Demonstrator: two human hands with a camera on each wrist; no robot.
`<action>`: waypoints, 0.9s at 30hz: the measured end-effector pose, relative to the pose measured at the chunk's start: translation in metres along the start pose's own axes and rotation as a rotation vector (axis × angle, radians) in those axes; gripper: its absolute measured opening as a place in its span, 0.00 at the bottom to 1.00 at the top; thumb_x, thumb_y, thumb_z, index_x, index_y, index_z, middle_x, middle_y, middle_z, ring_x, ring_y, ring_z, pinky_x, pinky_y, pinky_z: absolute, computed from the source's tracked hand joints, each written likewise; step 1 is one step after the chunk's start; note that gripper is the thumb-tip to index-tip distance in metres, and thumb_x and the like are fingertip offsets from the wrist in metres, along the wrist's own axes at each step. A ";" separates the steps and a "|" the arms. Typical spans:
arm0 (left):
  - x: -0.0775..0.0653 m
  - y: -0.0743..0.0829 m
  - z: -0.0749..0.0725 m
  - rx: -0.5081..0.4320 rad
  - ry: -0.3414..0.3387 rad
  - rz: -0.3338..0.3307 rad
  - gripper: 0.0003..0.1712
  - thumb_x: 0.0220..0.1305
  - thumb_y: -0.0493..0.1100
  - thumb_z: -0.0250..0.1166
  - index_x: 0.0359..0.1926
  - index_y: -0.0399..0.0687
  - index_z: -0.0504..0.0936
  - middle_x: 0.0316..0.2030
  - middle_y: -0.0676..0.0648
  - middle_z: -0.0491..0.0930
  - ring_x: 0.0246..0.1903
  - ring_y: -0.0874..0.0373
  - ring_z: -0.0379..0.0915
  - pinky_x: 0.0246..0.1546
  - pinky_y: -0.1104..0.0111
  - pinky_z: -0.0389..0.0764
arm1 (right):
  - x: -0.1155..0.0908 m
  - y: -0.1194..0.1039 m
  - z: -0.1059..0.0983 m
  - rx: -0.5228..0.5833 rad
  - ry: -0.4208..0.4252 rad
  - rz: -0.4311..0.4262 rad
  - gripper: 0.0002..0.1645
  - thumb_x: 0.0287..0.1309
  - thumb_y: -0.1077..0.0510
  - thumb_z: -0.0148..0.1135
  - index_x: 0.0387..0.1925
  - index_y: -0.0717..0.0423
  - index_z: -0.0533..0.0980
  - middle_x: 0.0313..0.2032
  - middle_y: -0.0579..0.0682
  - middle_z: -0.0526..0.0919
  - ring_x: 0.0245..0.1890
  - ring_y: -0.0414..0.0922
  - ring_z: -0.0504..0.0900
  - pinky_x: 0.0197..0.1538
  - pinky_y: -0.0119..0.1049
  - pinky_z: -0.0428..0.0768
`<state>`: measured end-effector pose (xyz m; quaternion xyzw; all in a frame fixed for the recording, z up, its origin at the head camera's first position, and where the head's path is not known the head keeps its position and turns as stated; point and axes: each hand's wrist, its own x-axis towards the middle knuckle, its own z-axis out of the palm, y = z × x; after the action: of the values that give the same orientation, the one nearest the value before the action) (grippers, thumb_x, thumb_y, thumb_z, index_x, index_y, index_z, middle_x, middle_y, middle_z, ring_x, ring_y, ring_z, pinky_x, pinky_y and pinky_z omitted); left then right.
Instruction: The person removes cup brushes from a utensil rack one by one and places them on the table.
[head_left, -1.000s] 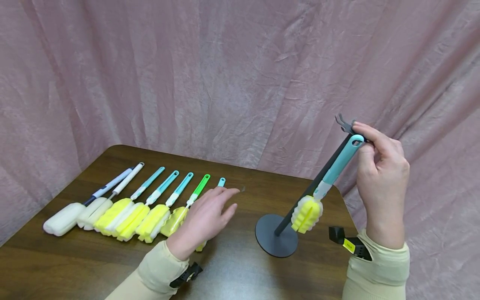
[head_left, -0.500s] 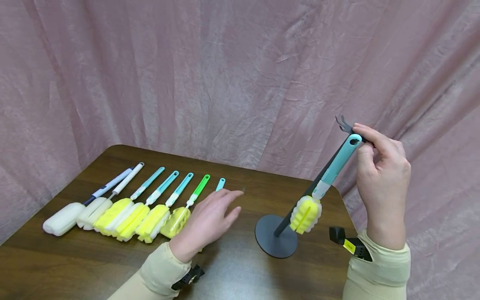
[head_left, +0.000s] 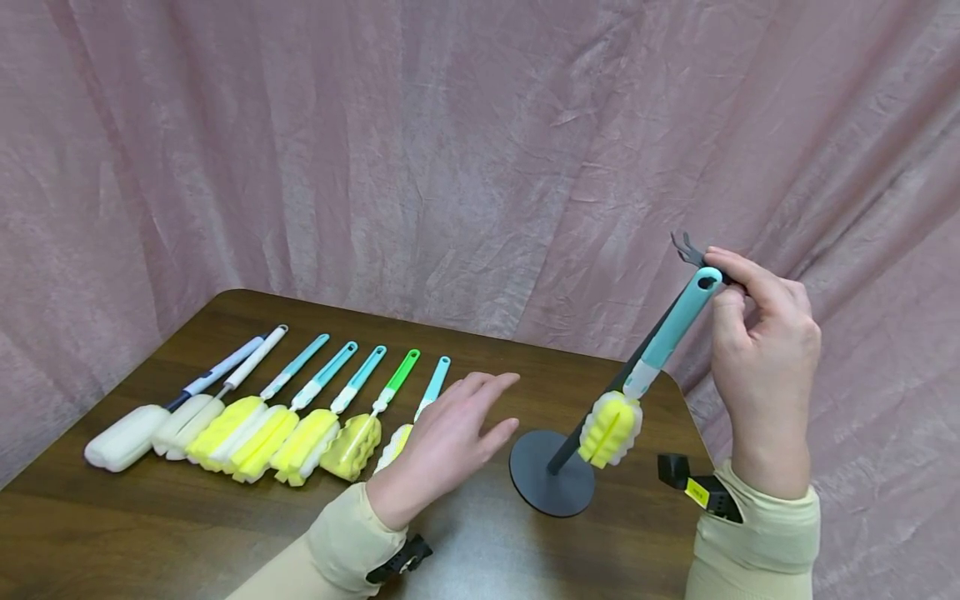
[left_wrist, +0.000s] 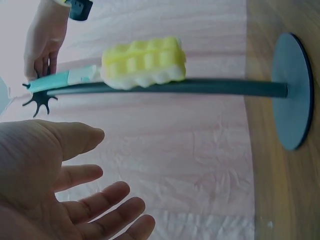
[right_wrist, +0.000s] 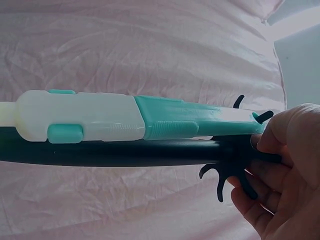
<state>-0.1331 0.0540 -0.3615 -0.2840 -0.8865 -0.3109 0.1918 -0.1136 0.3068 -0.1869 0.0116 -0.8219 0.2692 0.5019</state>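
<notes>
A teal-and-white bottle brush (head_left: 671, 337) with a yellow-and-white sponge head (left_wrist: 145, 62) hangs along a black hook stand (left_wrist: 225, 86). One dark hook tip (right_wrist: 264, 117) pokes through the hole in its handle. My right hand (head_left: 768, 358) pinches the stand's hooked top between thumb and fingers, right at the end of the brush handle. My left hand (head_left: 453, 437) is held over the table with spread fingers and holds nothing. Just behind it lies another teal-handled brush (head_left: 435, 385), its sponge partly hidden by that hand.
Left of my left hand, several sponge brushes lie in a row, among them a green-handled brush (head_left: 397, 379) and a white-handled brush (head_left: 255, 358). The stand's round base (head_left: 551, 492) sits on the brown table (head_left: 187, 533). A pink curtain (head_left: 450, 167) hangs behind.
My left hand has moved right, uncovering more of the nearest lying brush. The hanging brush has shifted slightly left against the pole. My right hand has stayed at the stand's top.
</notes>
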 end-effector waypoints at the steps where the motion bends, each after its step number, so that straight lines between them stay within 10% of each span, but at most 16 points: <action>1: 0.001 0.003 0.001 -0.004 0.002 0.008 0.32 0.67 0.55 0.64 0.70 0.60 0.71 0.55 0.56 0.76 0.51 0.60 0.74 0.42 0.65 0.77 | 0.000 0.000 0.000 0.001 0.001 0.000 0.25 0.64 0.62 0.46 0.50 0.42 0.86 0.49 0.37 0.85 0.40 0.31 0.68 0.37 0.29 0.59; 27: 0.020 0.060 0.041 -0.105 0.021 0.171 0.47 0.62 0.60 0.67 0.76 0.56 0.58 0.61 0.51 0.67 0.53 0.58 0.70 0.39 0.69 0.76 | 0.001 0.007 0.000 -0.002 -0.019 0.013 0.24 0.65 0.60 0.48 0.51 0.38 0.86 0.49 0.33 0.84 0.42 0.31 0.69 0.38 0.30 0.60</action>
<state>-0.1182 0.1276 -0.3545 -0.3649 -0.8395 -0.3425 0.2115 -0.1162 0.3133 -0.1897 0.0083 -0.8269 0.2716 0.4924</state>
